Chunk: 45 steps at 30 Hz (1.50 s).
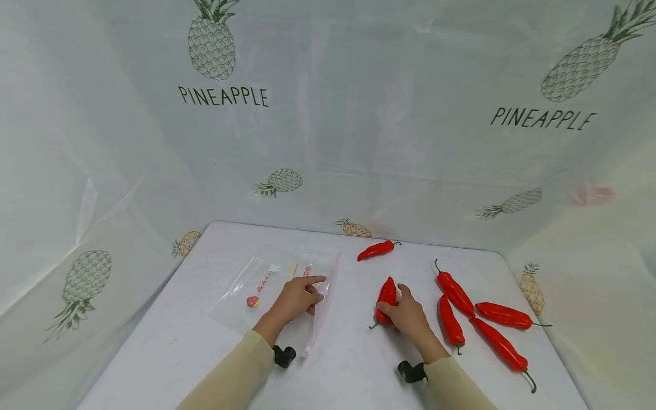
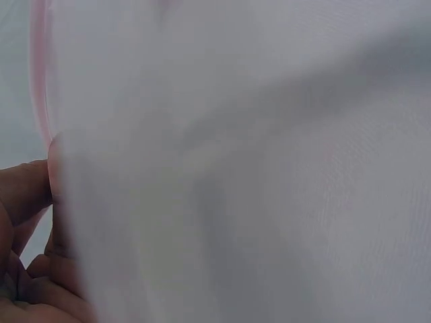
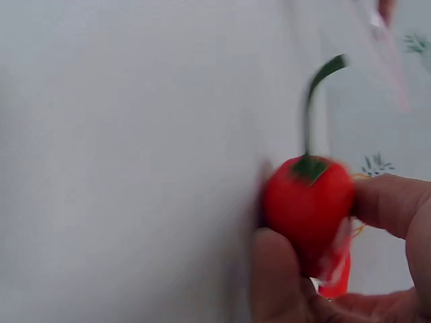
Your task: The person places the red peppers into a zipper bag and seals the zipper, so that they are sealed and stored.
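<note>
A clear zip bag (image 1: 238, 290) with a pink edge and small printed pictures lies on the left half of the white table. My left hand (image 1: 294, 299) pinches the bag near its pink-edged opening, its index finger stretched out along the plastic. In the left wrist view the blurred plastic fills most of the picture, beside the curled fingers (image 2: 64, 269). My right hand (image 1: 410, 316) grips a red chili pepper (image 1: 387, 296) between thumb and fingers. The right wrist view shows that pepper's stem end (image 3: 310, 195) toward the camera, its green stem curving up.
Several red peppers lie at the right, among them one pointing at the right edge (image 1: 504, 315) and a long one (image 1: 499, 344). Another pepper (image 1: 376, 250) lies near the table's back edge. A pineapple-printed sheet (image 1: 369, 125) hangs behind the table (image 1: 169, 336).
</note>
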Each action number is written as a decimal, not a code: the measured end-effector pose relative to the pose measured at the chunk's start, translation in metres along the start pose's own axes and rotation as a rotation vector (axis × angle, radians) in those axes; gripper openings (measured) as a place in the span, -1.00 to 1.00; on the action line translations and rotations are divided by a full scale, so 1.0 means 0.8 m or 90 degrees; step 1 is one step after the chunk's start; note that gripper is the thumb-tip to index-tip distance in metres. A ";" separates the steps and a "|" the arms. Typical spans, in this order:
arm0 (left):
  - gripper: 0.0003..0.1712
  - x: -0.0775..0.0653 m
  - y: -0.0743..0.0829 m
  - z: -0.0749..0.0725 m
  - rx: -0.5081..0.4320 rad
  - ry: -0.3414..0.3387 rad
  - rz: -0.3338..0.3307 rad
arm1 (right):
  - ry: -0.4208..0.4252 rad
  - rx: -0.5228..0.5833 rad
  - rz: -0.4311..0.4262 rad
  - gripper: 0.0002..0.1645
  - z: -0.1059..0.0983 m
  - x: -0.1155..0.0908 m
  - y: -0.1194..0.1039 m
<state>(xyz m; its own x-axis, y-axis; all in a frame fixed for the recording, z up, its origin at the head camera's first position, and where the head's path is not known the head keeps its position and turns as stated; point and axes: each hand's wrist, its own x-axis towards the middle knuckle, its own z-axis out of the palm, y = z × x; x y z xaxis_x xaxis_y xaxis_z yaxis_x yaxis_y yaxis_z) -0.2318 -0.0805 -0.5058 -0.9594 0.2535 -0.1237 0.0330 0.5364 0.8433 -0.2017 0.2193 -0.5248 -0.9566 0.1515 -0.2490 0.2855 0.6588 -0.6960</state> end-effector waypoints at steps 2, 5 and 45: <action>-0.43 -0.001 0.001 -0.001 -0.012 0.000 -0.002 | -0.019 0.032 0.008 0.07 -0.004 0.001 0.000; -0.43 -0.003 0.002 -0.003 -0.024 0.001 -0.009 | -0.038 0.091 0.011 0.08 -0.009 0.002 0.000; -0.76 -0.026 0.038 -0.056 -0.309 0.027 -0.072 | -0.001 0.207 -0.098 0.01 0.005 -0.006 -0.001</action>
<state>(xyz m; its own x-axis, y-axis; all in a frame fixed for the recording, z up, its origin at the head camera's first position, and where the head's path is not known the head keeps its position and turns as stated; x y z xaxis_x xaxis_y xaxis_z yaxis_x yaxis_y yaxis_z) -0.2236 -0.1052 -0.4545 -0.9605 0.1764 -0.2153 -0.1962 0.1193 0.9733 -0.1969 0.2153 -0.5254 -0.9899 0.0666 -0.1253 0.1416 0.4048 -0.9034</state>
